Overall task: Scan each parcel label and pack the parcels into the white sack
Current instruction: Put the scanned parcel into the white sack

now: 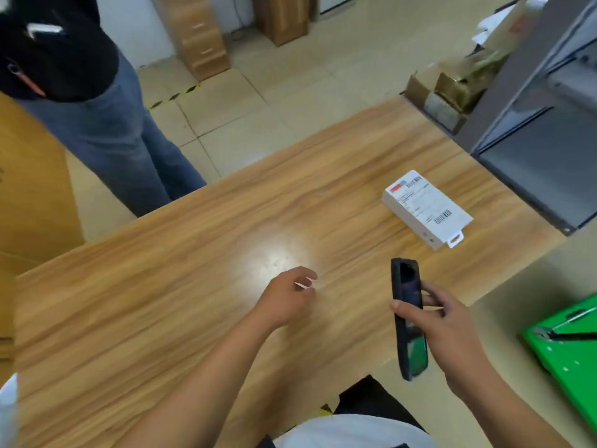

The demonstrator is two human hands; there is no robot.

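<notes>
A white boxed parcel (pixel 426 208) with a barcode label on top lies on the wooden table (pixel 193 253), toward its right side. My right hand (pixel 449 328) grips a black handheld scanner (pixel 408 318), held upright over the table's near edge, below the parcel. My left hand (pixel 287 295) hovers over the table's middle with fingers loosely curled, pinching a small white sliver. A bit of white material (pixel 8 405) shows at the lower left edge; I cannot tell whether it is the sack.
Another person in jeans (pixel 106 124) stands at the table's far left corner. Grey metal shelving (pixel 542 130) borders the right side, with cardboard boxes (pixel 452 88) behind it. A green crate (pixel 568 347) sits on the floor at right. Brown cartons (pixel 29 189) stand at left.
</notes>
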